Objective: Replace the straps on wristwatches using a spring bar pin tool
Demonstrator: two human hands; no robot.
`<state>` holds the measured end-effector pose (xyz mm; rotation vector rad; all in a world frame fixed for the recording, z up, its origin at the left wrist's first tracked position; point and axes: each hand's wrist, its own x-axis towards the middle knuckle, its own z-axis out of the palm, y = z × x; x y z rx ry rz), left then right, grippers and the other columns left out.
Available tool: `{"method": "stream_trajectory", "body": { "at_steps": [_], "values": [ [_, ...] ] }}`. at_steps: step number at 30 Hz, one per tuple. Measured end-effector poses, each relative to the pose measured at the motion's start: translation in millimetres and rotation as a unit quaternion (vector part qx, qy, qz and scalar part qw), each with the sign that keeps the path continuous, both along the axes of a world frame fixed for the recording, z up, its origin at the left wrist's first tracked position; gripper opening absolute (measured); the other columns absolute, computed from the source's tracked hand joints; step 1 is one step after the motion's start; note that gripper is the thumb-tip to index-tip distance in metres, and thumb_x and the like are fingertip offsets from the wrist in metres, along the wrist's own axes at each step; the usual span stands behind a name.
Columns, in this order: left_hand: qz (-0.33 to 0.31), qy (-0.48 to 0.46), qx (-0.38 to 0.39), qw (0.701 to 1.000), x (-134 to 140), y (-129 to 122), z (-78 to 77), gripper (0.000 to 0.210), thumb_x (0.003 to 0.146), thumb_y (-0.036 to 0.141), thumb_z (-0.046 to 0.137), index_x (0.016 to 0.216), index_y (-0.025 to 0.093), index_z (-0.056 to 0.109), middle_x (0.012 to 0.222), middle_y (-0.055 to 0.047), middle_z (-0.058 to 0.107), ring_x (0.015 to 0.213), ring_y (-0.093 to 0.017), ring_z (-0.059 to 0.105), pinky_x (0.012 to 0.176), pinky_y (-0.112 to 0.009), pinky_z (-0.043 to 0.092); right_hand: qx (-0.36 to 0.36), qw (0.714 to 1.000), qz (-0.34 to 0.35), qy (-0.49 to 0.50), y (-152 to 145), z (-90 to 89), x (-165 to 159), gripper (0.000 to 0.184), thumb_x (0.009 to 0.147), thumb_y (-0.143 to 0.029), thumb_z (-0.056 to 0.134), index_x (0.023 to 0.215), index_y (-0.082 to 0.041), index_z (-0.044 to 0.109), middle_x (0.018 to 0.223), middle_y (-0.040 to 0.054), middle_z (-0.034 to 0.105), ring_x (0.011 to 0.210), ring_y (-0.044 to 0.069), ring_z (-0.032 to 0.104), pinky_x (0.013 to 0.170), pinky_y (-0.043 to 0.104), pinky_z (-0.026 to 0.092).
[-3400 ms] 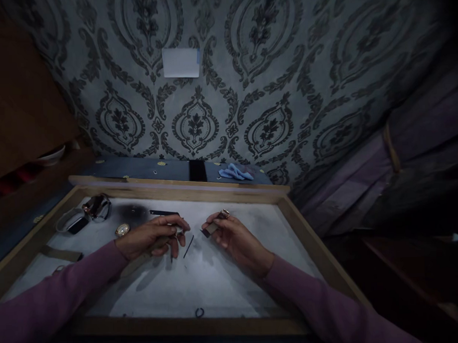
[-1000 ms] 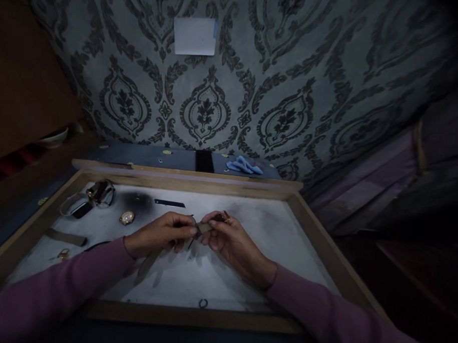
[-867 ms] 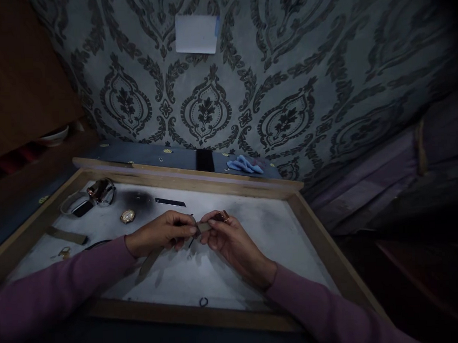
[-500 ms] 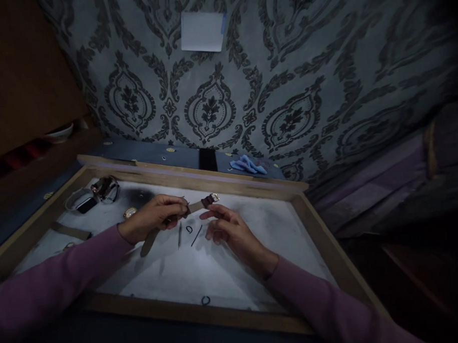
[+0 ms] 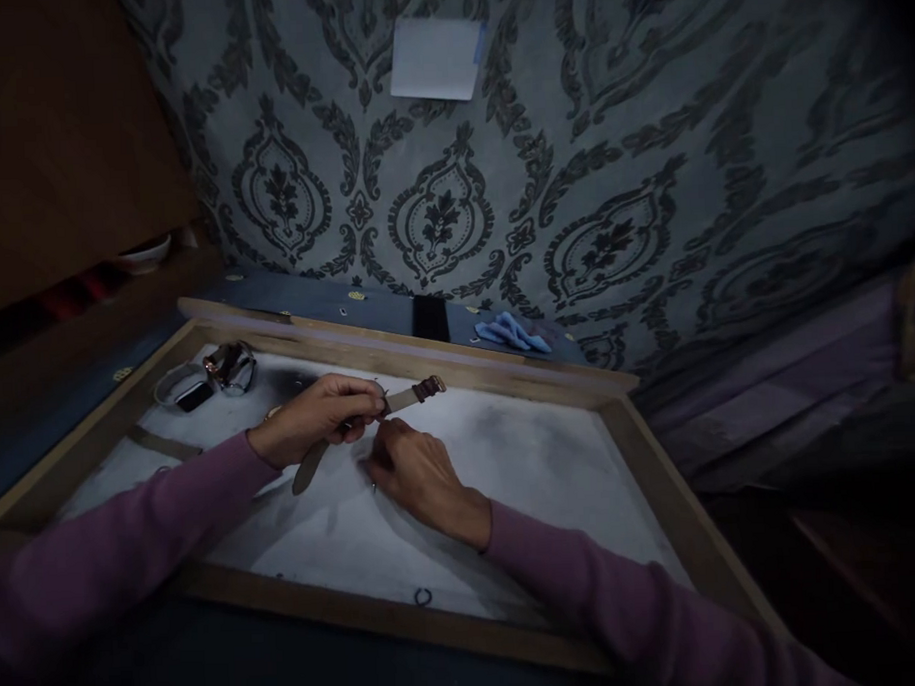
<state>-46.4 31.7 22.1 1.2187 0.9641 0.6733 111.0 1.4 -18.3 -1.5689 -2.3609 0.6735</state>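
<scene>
My left hand is closed around a wristwatch, pinching it near its case, which the fingers mostly hide. One end of its strap, with a buckle at the tip, points up to the right; the other strap end hangs below the hand. Just beneath, my right hand is lowered to the white surface with fingers curled together. The tip of a thin metal tool shows below those fingers; the rest of it is covered.
A wood-framed tray with a white bottom surrounds the work. Toward its left lie several watches and a loose strap. A small dark ring lies near the front edge. Behind the tray are a blue cloth and a black object.
My right hand has left the buckle end of the strap and come down onto the thin tool, its fingers closing. My left hand keeps holding the wristwatch. The view has shifted slightly.
</scene>
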Motion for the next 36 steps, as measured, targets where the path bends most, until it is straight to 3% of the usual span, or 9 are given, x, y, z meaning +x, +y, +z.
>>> {"method": "stream_trajectory", "body": {
  "at_steps": [7, 14, 19, 22, 24, 27, 36],
  "values": [
    [0.005, 0.020, 0.012, 1.000, -2.9, 0.7, -2.2, 0.015, 0.073, 0.030, 0.062, 0.069, 0.015, 0.060, 0.058, 0.004, 0.048, 0.047, -0.006, 0.040, 0.040, -0.018, 0.020, -0.026, 0.999, 0.024, -0.021, 4.3, -0.8, 8.5, 0.010, 0.085, -0.012, 0.053, 0.084, -0.016, 0.063, 0.094, 0.0087, 0.066, 0.085, 0.021, 0.061, 0.071, 0.029, 0.037],
    [0.011, 0.014, 0.018, 1.000, -3.4, 1.1, -2.7, 0.015, 0.074, 0.029, 0.062, 0.070, 0.015, 0.062, 0.059, 0.003, 0.050, 0.046, -0.006, 0.040, 0.040, -0.019, 0.018, -0.115, 0.983, 0.039, 0.141, 4.7, -4.9, 30.1, 0.007, 0.085, -0.017, 0.055, 0.078, -0.017, 0.058, 0.072, 0.0022, 0.061, 0.065, 0.014, 0.052, 0.060, 0.025, 0.037],
    [0.000, 0.013, 0.000, 1.000, -2.6, 0.2, -4.0, 0.015, 0.075, 0.029, 0.063, 0.068, 0.015, 0.060, 0.054, 0.005, 0.045, 0.045, -0.006, 0.039, 0.040, -0.018, 0.017, -0.239, 0.934, 0.032, 0.262, -9.5, -1.9, 46.4, 0.017, 0.087, -0.032, 0.053, 0.080, -0.018, 0.052, 0.070, 0.0006, 0.063, 0.045, 0.007, 0.036, 0.043, 0.020, 0.029],
    [-0.007, 0.006, -0.015, 1.000, -0.7, -0.8, -5.6, 0.015, 0.074, 0.029, 0.064, 0.067, 0.015, 0.059, 0.055, 0.005, 0.045, 0.044, -0.006, 0.038, 0.039, -0.018, 0.015, -0.378, 0.819, -0.026, 0.431, -17.5, -0.1, 53.7, 0.025, 0.078, -0.037, 0.069, 0.082, -0.017, 0.055, 0.068, -0.0017, 0.062, 0.043, 0.004, 0.032, 0.041, 0.019, 0.024],
    [-0.005, 0.011, -0.022, 1.000, 0.5, -1.1, -6.7, 0.016, 0.072, 0.030, 0.065, 0.068, 0.015, 0.059, 0.057, 0.005, 0.046, 0.045, -0.006, 0.039, 0.038, -0.018, 0.015, -0.411, 0.772, -0.038, 0.483, -20.5, 1.0, 56.6, 0.030, 0.073, -0.037, 0.076, 0.085, -0.016, 0.059, 0.067, -0.0025, 0.063, 0.042, 0.003, 0.033, 0.042, 0.018, 0.023],
    [-0.006, 0.023, -0.027, 0.999, 1.4, -0.4, -9.0, 0.019, 0.071, 0.033, 0.065, 0.068, 0.015, 0.059, 0.058, 0.004, 0.047, 0.045, -0.005, 0.038, 0.038, -0.017, 0.015, -0.413, 0.753, -0.040, 0.511, -21.9, 3.2, 57.8, 0.031, 0.072, -0.036, 0.079, 0.089, -0.016, 0.063, 0.065, -0.0028, 0.064, 0.042, 0.003, 0.036, 0.041, 0.018, 0.023],
    [-0.007, 0.032, -0.031, 0.999, 1.5, 1.6, -14.6, 0.022, 0.070, 0.036, 0.065, 0.069, 0.015, 0.059, 0.054, 0.005, 0.045, 0.043, -0.005, 0.038, 0.037, -0.017, 0.017, -0.382, 0.749, -0.052, 0.539, -20.5, 7.0, 59.2, 0.028, 0.071, -0.034, 0.080, 0.090, -0.017, 0.069, 0.064, -0.0025, 0.065, 0.040, 0.003, 0.035, 0.039, 0.019, 0.021]
  ]
}}
